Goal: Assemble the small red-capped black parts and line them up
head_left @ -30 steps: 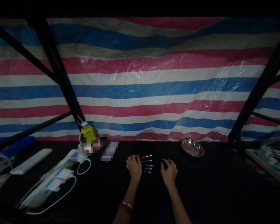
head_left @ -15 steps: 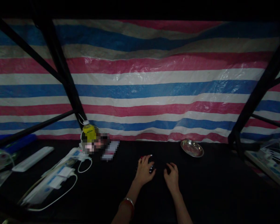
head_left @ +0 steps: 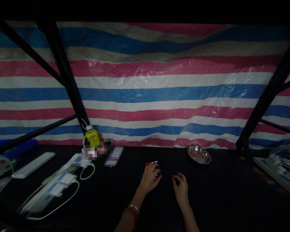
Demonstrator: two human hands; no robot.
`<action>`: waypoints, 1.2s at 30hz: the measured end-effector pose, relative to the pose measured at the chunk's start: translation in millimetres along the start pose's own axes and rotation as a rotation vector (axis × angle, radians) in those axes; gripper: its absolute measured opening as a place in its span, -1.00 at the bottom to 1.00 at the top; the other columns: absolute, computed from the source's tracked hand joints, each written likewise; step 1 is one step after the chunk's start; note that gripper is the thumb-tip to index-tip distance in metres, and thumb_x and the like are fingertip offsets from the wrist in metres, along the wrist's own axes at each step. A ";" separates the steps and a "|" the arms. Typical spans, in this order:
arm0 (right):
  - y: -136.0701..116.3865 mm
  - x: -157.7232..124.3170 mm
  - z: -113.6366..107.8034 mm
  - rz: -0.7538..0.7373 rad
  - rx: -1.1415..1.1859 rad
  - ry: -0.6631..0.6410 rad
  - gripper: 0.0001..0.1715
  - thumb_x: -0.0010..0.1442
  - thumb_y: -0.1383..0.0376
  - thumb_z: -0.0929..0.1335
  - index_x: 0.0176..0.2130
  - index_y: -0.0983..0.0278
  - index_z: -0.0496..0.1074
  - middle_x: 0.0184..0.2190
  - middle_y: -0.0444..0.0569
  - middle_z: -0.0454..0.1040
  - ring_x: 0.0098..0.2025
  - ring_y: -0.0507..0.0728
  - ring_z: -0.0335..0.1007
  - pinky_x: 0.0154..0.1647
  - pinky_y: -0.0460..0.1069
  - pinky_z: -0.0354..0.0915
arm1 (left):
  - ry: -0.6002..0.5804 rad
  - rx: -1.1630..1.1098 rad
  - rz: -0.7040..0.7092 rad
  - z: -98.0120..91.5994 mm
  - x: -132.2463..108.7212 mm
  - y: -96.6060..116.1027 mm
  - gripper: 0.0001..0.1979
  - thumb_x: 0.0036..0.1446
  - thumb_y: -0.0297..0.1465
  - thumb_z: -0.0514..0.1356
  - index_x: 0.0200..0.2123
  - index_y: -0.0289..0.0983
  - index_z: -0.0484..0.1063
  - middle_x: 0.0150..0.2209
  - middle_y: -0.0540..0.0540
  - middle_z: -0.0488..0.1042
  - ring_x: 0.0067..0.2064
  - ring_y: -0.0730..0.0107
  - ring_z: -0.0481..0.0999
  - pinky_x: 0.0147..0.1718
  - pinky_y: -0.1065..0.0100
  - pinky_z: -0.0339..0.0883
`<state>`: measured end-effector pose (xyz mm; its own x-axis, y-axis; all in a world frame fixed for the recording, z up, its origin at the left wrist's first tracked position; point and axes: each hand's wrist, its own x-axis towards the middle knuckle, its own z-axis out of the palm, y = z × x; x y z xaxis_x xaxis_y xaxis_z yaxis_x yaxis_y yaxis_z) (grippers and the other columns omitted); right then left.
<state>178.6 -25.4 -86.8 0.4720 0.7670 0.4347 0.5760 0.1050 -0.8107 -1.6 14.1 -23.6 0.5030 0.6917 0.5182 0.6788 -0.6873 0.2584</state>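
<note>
My left hand (head_left: 148,179) rests palm down on the black table (head_left: 215,193), its fingers and thumb curved around a dark object with shiny bits (head_left: 157,175). Most of that object is hidden under the hand, so its kind does not show. Just beyond the fingertips lies a slim red tube with a silver end (head_left: 151,163). To the right, my right hand (head_left: 181,186) is closed in a pinch. A small, thin red piece (head_left: 171,176) sticks out from its thumb and fingers, pointing left; it is too small to name.
A round metal dish (head_left: 199,154) stands at the back right. On the left are power strips (head_left: 53,187) with white cables, a yellow-labelled bottle (head_left: 92,136) and a blurred-out flat item (head_left: 114,157). Black frame bars (head_left: 70,87) flank a striped tarp (head_left: 169,93).
My right hand has shifted slightly right and now pinches a small red piece. The red tube beyond my left hand shows more fully, as the left fingers have drawn back a little.
</note>
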 end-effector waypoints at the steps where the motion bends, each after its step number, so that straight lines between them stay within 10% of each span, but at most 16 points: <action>1: -1.6 -0.1 -1.4 0.001 0.005 -0.003 -0.67 0.04 0.18 0.27 -0.39 0.30 0.54 -0.21 0.19 0.42 -0.14 0.26 0.39 -0.11 0.12 0.33 | 0.013 0.002 0.010 0.8 -0.1 -0.3 -0.82 0.06 -0.39 0.16 -0.21 -0.21 0.40 -0.06 -0.14 0.38 0.03 0.18 0.30 -0.02 0.10 0.19; 12: -29.4 -0.4 -13.5 0.004 0.192 -0.202 -0.68 0.08 0.10 0.31 -0.31 0.25 0.53 -0.33 0.05 0.54 -0.25 0.21 0.45 -0.17 0.09 0.34 | 0.212 -0.099 0.144 11.6 -4.6 -1.1 -0.78 0.18 -0.47 0.02 -0.15 -0.22 0.39 -0.33 -0.06 0.51 -0.26 0.38 0.47 -0.23 0.29 0.34; 20: -31.7 0.0 -12.6 -0.014 0.267 -0.276 -0.66 0.08 0.08 0.32 -0.28 0.24 0.54 -0.29 0.05 0.55 -0.22 0.20 0.47 -0.15 0.06 0.36 | 0.349 -0.574 -0.355 21.5 -1.5 34.4 -0.91 0.08 -0.36 0.15 -0.38 -0.24 0.41 -0.43 0.00 0.51 -0.37 0.43 0.52 -0.35 0.41 0.41; 36: -43.0 -3.0 -12.5 0.086 0.397 -0.289 -0.60 0.06 0.06 0.34 -0.24 0.28 0.53 -0.22 0.07 0.54 -0.13 0.23 0.45 -0.05 0.10 0.34 | 0.321 -0.656 -0.446 16.2 -1.1 40.2 -0.80 0.11 -0.27 0.11 -0.38 -0.26 0.45 -0.40 -0.05 0.54 -0.34 0.38 0.54 -0.31 0.38 0.41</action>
<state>160.7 -40.1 -48.3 0.2702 0.9216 0.2788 0.2184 0.2233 -0.9500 33.9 -10.8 -27.1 0.0194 0.8999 0.4357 0.2804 -0.4232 0.8616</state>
